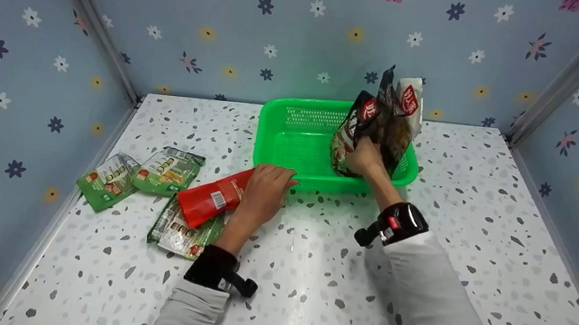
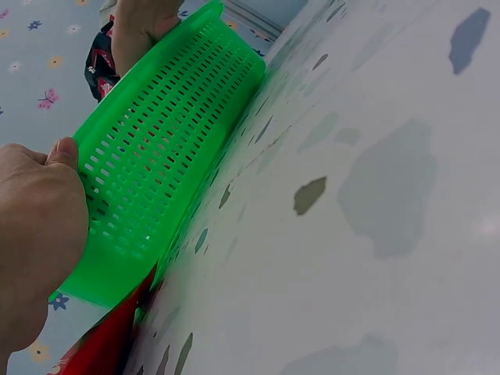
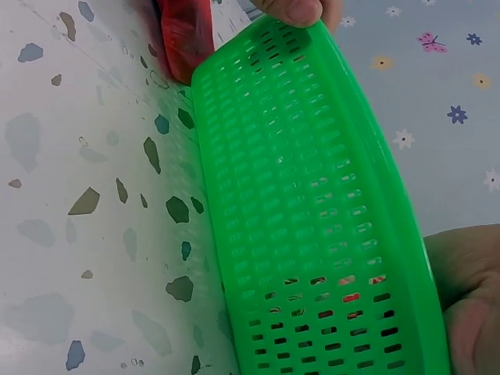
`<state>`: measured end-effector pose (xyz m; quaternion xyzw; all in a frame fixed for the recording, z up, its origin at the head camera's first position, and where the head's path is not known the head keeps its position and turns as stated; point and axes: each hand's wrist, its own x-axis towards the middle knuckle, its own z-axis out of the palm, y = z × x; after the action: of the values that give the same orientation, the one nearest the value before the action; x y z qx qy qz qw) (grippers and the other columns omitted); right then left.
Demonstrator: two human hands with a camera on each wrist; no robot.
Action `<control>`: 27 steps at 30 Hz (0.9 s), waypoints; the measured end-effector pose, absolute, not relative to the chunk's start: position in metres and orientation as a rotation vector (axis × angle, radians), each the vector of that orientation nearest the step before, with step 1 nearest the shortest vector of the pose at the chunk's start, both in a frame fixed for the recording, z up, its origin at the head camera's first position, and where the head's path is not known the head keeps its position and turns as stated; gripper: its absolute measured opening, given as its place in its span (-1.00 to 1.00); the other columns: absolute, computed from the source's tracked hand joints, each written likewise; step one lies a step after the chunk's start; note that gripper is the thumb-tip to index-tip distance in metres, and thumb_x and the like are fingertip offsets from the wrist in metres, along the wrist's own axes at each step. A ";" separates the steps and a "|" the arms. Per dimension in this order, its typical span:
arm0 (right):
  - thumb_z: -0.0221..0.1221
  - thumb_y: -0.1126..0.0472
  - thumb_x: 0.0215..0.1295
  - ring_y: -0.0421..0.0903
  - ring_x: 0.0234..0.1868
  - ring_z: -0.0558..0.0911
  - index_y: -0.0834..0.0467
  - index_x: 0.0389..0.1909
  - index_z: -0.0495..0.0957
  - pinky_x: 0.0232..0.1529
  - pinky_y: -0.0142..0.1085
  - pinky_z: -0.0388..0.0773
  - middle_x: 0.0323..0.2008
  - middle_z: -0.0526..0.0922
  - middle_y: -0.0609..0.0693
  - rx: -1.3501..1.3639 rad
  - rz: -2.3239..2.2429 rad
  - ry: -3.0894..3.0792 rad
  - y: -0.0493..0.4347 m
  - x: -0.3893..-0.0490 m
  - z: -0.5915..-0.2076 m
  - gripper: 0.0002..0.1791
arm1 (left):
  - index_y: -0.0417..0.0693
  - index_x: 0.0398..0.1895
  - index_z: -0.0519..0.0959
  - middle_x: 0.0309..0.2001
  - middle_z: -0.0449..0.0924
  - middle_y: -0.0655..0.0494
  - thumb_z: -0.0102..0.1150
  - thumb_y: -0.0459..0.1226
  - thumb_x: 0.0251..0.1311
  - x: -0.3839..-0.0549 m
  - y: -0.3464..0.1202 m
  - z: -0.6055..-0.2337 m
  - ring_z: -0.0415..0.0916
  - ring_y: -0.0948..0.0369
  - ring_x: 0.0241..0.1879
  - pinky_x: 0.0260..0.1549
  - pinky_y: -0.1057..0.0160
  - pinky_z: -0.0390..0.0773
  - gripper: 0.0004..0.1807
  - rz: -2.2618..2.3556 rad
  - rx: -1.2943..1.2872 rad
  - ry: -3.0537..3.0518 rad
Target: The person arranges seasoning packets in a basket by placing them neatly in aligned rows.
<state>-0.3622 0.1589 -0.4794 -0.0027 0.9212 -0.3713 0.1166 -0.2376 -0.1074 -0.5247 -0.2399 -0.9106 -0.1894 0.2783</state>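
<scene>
A green perforated basket (image 1: 293,179) stands on the table near the back wall. My left hand (image 1: 266,195) grips its front-left rim, the thumb on the rim in the left wrist view. Inside its right end, dark food bags (image 1: 397,136) with red labels stand upright, one with a white top. My right hand (image 1: 367,159) reaches over the front rim and holds a dark bag; its fingertips are hidden among the bags. Partly under my left hand lies a red packet (image 1: 204,203), overlapping a green-and-white packet (image 1: 180,230).
Two more green packets, a left one (image 1: 109,181) and one beside it (image 1: 169,171), lie on the speckled table (image 1: 308,293) left of the basket. Patterned walls (image 1: 292,33) enclose the back and both sides.
</scene>
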 end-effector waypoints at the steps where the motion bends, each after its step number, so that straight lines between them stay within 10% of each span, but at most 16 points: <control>1: 0.08 0.17 0.67 0.37 0.45 0.56 0.34 0.62 0.33 0.18 0.10 0.53 0.45 0.52 0.45 -0.015 -1.101 2.695 0.160 -0.362 -0.480 -0.38 | -0.14 0.08 0.76 -0.02 0.92 -0.04 0.35 -0.19 0.61 -0.238 -0.107 -0.525 0.83 -0.01 0.00 0.20 0.00 0.72 -0.78 -0.507 -0.643 -2.444; 6: 0.13 0.12 0.63 0.17 -0.12 0.61 0.29 0.15 0.56 -0.13 -0.01 0.48 -0.13 0.65 0.24 -0.063 -1.147 2.700 0.163 -0.355 -0.473 -0.67 | -0.15 0.10 0.76 -0.01 0.91 -0.05 0.33 -0.18 0.62 -0.237 -0.107 -0.524 0.83 -0.01 0.02 0.22 -0.01 0.71 -0.76 -0.522 -0.644 -2.459; 11: 0.10 -0.03 0.70 -0.07 -0.52 0.41 0.11 -0.25 0.53 -0.31 -0.12 0.41 -0.57 0.38 -0.09 -0.070 -1.186 2.716 0.158 -0.334 -0.448 -0.67 | -0.16 0.13 0.76 0.02 0.91 -0.06 0.31 -0.18 0.64 -0.237 -0.108 -0.524 0.83 -0.02 0.03 0.23 -0.02 0.71 -0.75 -0.536 -0.648 -2.462; 19: -0.11 0.04 0.75 -0.12 -0.55 0.32 0.27 0.17 0.48 -0.38 -0.17 0.31 -0.49 0.37 -0.06 -0.003 -1.263 2.680 0.164 -0.345 -0.457 -0.61 | -0.17 0.13 0.75 0.01 0.91 -0.07 0.30 -0.18 0.64 -0.237 -0.108 -0.523 0.83 -0.02 0.01 0.21 -0.01 0.72 -0.75 -0.539 -0.654 -2.442; 27: -0.10 0.20 0.65 -0.16 -0.66 0.12 0.05 -0.38 0.35 -0.51 -0.21 0.17 -0.66 0.18 -0.15 -0.032 -1.292 2.748 0.167 -0.358 -0.474 -0.72 | -0.15 0.10 0.76 -0.02 0.92 -0.05 0.34 -0.19 0.61 -0.237 -0.107 -0.524 0.83 -0.01 -0.01 0.19 0.00 0.72 -0.77 -0.534 -0.659 -2.417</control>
<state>-0.3578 0.1675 -0.4742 -0.0104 0.9037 -0.4249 0.0525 -0.2375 -0.1074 -0.5240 -0.2467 -0.9042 -0.1998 0.2859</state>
